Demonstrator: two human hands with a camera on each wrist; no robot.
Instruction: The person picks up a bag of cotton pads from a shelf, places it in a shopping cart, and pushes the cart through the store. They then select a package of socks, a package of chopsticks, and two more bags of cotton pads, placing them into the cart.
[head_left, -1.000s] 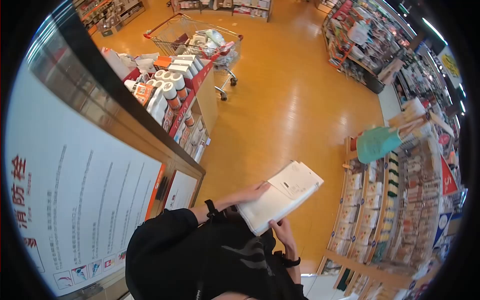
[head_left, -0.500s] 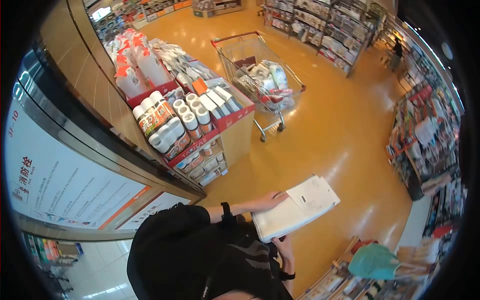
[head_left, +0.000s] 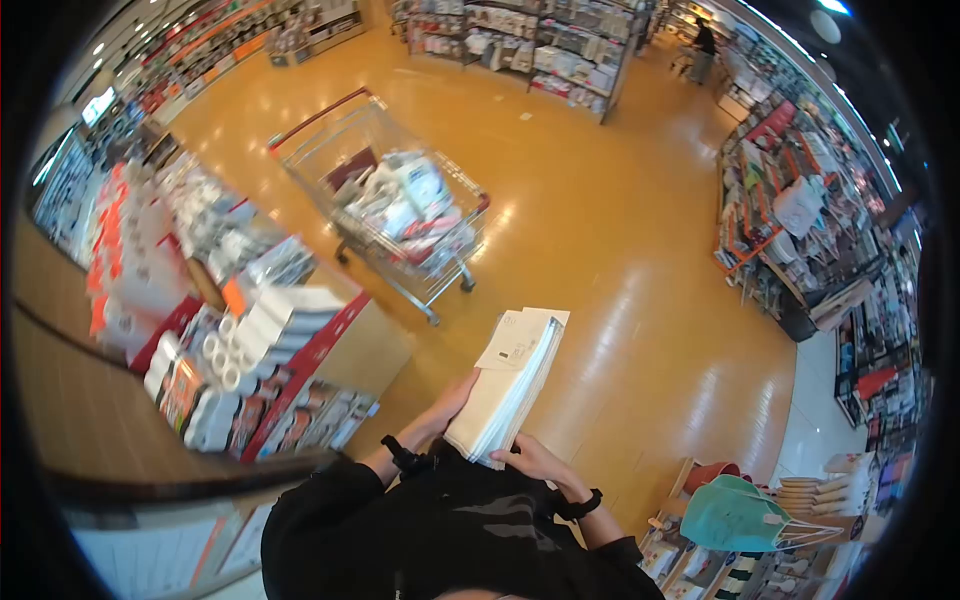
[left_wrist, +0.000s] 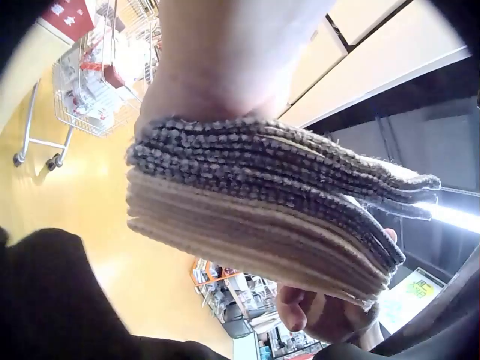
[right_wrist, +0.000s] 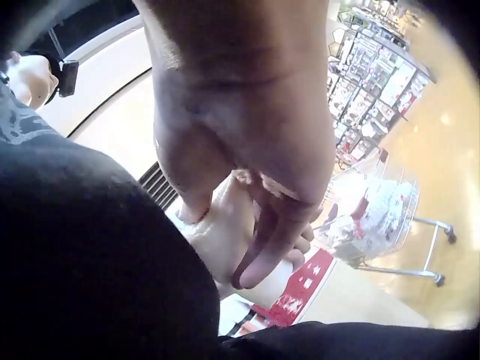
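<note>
The person holds one stack of folded cloths (head_left: 495, 395) above the floor (head_left: 620, 330), between both grips: the left grip (head_left: 452, 398) clasps its left edge, the right grip (head_left: 537, 460) pinches it near the right-hand corner closest to the body. One printed slip (head_left: 518, 338) lies on its far end; one loaded cart (head_left: 322, 117) stands beyond. I can't count the layers from where I stand

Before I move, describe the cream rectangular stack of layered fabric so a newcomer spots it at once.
On the glossy orange floor stands a silver wire shopping cart. Below and right of it in the head view, the bare left hand and bare right hand hold the stack. Unlike the cart's jumbled white packages, it shows dark and beige layers edge-on.
</note>
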